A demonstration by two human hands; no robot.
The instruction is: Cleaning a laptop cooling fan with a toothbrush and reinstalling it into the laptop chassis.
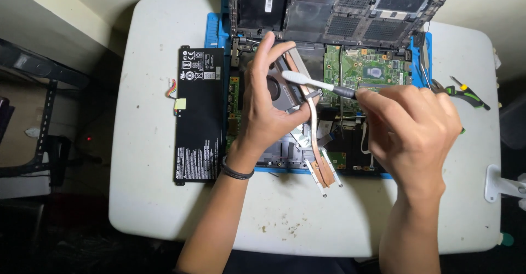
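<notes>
A white table is bearing an opened laptop on a blue mat, with a black battery lying just left of it. The left hand is closing around a fan with copper heatpipe, holding it above the laptop. The right hand is gripping a white brush, its head touching the fan.

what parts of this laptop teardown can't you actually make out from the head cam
- Fan, head view: mostly hidden behind the left hand holding it.
- Brush handle: its rear end is covered by the right hand.
- Laptop base: its middle is blocked by both hands.
- Bottom cover: cut off by the top edge.
- Battery label print: too small to read.
- Tools at the right: small, partly hidden by the right hand.
</notes>
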